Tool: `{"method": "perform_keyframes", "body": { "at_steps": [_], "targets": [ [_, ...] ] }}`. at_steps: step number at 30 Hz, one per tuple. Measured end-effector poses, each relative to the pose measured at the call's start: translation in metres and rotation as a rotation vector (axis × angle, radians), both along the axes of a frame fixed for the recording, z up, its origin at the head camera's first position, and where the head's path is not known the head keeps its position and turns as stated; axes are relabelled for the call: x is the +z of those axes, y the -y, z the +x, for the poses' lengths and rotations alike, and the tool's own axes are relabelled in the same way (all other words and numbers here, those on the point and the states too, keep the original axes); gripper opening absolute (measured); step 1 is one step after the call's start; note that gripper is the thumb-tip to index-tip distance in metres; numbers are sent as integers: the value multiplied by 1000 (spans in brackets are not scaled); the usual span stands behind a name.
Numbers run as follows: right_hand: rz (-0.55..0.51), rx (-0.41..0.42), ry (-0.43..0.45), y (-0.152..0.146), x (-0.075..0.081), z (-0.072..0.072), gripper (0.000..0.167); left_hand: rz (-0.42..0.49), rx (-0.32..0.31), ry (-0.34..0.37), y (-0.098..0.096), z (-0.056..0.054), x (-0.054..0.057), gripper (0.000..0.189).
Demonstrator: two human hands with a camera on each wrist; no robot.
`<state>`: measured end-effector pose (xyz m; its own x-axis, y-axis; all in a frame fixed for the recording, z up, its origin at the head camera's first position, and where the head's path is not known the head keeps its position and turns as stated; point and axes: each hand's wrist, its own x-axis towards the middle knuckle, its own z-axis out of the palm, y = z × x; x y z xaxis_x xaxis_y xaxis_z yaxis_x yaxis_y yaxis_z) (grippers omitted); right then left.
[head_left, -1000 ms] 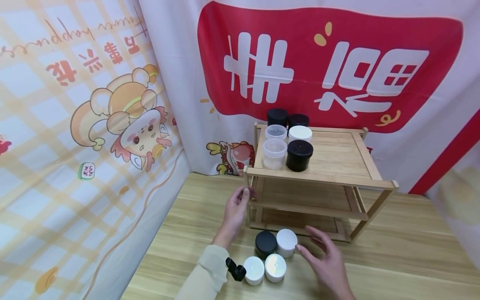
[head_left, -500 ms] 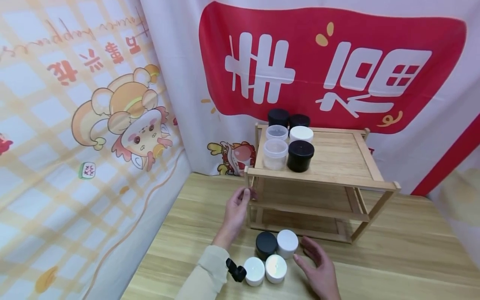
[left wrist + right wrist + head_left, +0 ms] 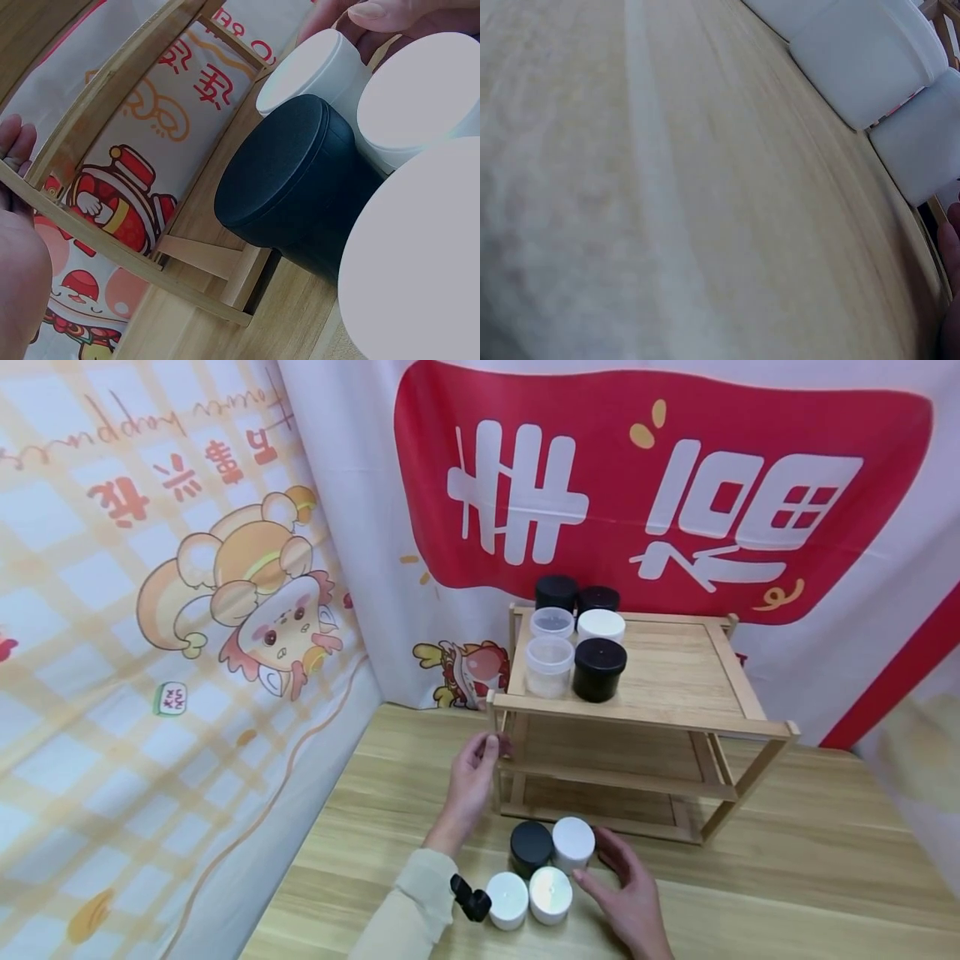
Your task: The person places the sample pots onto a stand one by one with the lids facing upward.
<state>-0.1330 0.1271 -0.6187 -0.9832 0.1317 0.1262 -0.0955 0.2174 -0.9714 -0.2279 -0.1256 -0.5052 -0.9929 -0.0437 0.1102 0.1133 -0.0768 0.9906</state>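
Note:
In the head view my left hand holds the left front post of a three-tier wooden shelf, its thumb toward me. My right hand is beside a white-lidded jar on the floor, thumb and fingers spread at its right side; whether they press on it I cannot tell. That jar stands in a tight cluster with a black jar and two more white jars, the front left and front right. In the left wrist view, the right hand's fingers are partly hidden behind the white jars.
On the shelf's top left stand two clear tubs, a white-lidded jar and several black jars. Below are two lower tiers. A printed curtain hangs behind, another cloth on the left.
My right hand has moved left and slightly down, closer to the back white jar. My left hand stays on the shelf post, and the jars have not moved.

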Motion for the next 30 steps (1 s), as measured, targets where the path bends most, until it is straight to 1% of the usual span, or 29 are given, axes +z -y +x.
{"method": "perform_keyframes", "body": {
  "at_steps": [9, 17, 24, 30],
  "targets": [
    [14, 0, 2, 6, 2, -2, 75, -7, 4, 9, 2, 1, 1, 61],
    [16, 3, -13, 10, 2, -6, 74, 1, 2, -10, 2, 1, 1, 59],
    [55, 1, -19, 12, 3, -8, 75, -3, -7, -5, 2, 1, 1, 60],
    [40, 21, -21, 13, 3, -11, 76, -2, -17, 1, 2, 2, 2, 63]
  ]
}}
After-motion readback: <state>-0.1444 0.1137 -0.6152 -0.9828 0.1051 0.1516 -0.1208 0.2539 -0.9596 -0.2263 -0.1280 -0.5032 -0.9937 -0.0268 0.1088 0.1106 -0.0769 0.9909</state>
